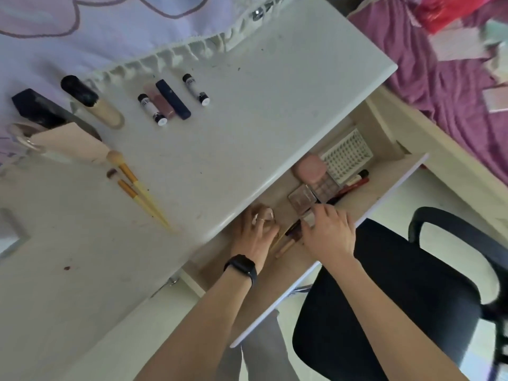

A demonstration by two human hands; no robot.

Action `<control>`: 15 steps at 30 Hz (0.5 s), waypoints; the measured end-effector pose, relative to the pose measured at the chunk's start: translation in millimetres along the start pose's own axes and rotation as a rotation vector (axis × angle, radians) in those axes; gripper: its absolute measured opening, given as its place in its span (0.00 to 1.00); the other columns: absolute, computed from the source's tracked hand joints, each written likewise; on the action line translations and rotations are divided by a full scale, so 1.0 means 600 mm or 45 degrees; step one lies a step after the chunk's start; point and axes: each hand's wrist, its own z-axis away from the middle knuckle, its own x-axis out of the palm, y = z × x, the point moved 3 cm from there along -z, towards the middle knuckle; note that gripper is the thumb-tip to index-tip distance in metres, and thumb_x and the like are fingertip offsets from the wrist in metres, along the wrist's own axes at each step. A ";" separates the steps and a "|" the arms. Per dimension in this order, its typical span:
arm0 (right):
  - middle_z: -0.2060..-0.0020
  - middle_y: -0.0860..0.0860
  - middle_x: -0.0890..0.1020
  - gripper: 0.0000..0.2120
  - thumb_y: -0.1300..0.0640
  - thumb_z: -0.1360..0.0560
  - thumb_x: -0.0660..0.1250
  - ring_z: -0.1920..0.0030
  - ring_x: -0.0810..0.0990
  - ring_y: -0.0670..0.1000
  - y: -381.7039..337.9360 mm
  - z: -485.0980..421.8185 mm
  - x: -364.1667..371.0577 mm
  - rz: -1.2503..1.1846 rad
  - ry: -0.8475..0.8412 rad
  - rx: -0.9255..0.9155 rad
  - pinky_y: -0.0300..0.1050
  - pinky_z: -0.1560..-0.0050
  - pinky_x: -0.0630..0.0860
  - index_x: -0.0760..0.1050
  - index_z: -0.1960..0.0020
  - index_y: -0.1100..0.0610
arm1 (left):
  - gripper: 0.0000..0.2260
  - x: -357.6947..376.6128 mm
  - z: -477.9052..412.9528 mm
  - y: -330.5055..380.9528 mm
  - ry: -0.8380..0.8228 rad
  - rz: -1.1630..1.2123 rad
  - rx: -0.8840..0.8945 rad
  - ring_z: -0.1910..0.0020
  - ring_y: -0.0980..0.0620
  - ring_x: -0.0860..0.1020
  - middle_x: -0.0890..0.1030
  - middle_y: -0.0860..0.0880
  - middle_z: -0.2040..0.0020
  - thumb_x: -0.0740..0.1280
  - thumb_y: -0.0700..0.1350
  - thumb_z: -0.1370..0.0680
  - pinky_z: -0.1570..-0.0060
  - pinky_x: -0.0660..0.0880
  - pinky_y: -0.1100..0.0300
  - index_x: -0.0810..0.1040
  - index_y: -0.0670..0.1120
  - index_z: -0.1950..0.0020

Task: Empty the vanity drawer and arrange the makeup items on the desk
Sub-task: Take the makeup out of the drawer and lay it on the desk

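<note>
I record the drawer (380,188) standing open under the desk's (247,119) near edge. My left hand (254,235) curls its fingers round a pale round container (263,215) at the drawer's left end. My right hand (331,232) lies fingers-down over a small compact (309,219); I cannot tell whether it grips. Palettes (324,185) lie mid-drawer. Tubes (152,108) line the desk's far edge.

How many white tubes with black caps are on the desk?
2 white tubes: one left of the pink tube, the other right of the blue tube. The drawer may hide more.
</note>
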 end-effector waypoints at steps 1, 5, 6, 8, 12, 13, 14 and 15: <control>0.37 0.55 0.78 0.21 0.48 0.22 0.64 0.36 0.73 0.60 -0.006 -0.019 0.003 -0.003 -0.032 0.000 0.57 0.35 0.68 0.73 0.32 0.56 | 0.22 0.006 -0.002 -0.004 0.007 -0.003 -0.017 0.26 0.33 0.57 0.64 0.48 0.26 0.59 0.33 0.27 0.38 0.71 0.40 0.70 0.56 0.39; 0.36 0.57 0.75 0.22 0.46 0.22 0.63 0.35 0.70 0.60 -0.021 -0.068 0.024 0.058 -0.122 0.034 0.56 0.40 0.71 0.71 0.32 0.57 | 0.18 0.011 0.000 -0.009 0.047 -0.055 -0.004 0.37 0.38 0.71 0.72 0.47 0.35 0.69 0.33 0.31 0.52 0.76 0.46 0.73 0.54 0.49; 0.37 0.58 0.75 0.22 0.46 0.22 0.64 0.36 0.71 0.60 -0.024 -0.072 0.032 0.071 -0.121 0.045 0.55 0.42 0.72 0.70 0.34 0.58 | 0.18 0.009 0.003 -0.008 0.060 -0.052 0.000 0.40 0.38 0.72 0.73 0.45 0.37 0.70 0.32 0.33 0.54 0.76 0.46 0.73 0.52 0.50; 0.38 0.58 0.72 0.21 0.47 0.23 0.67 0.38 0.71 0.60 -0.030 -0.076 0.044 0.066 -0.099 0.069 0.55 0.45 0.72 0.69 0.35 0.58 | 0.20 0.005 0.012 -0.005 0.049 -0.028 -0.010 0.41 0.36 0.73 0.73 0.42 0.38 0.71 0.31 0.34 0.52 0.77 0.44 0.75 0.51 0.50; 0.32 0.60 0.67 0.19 0.55 0.25 0.68 0.38 0.69 0.63 -0.042 -0.071 0.058 -0.023 -0.058 0.047 0.59 0.47 0.75 0.70 0.37 0.59 | 0.26 -0.007 0.029 -0.004 -0.086 0.008 -0.065 0.29 0.34 0.64 0.65 0.39 0.29 0.67 0.34 0.26 0.35 0.69 0.43 0.68 0.53 0.32; 0.30 0.60 0.65 0.19 0.56 0.25 0.68 0.36 0.68 0.64 -0.043 -0.069 0.060 -0.051 -0.059 0.047 0.60 0.46 0.76 0.70 0.36 0.59 | 0.26 -0.010 0.032 -0.006 -0.103 -0.009 -0.073 0.29 0.35 0.63 0.64 0.39 0.29 0.66 0.33 0.26 0.35 0.69 0.44 0.67 0.53 0.31; 0.29 0.60 0.64 0.19 0.56 0.24 0.68 0.34 0.66 0.65 -0.043 -0.066 0.062 -0.075 -0.064 0.050 0.61 0.45 0.75 0.70 0.36 0.60 | 0.26 -0.009 0.034 -0.009 -0.109 -0.023 -0.075 0.29 0.36 0.63 0.64 0.40 0.29 0.66 0.33 0.26 0.36 0.70 0.45 0.68 0.52 0.32; 0.27 0.60 0.63 0.20 0.56 0.24 0.68 0.33 0.65 0.66 -0.042 -0.064 0.064 -0.095 -0.071 0.051 0.61 0.43 0.75 0.70 0.35 0.60 | 0.25 -0.004 0.037 -0.015 -0.113 -0.033 -0.075 0.30 0.37 0.64 0.64 0.41 0.29 0.66 0.33 0.26 0.38 0.71 0.46 0.68 0.52 0.32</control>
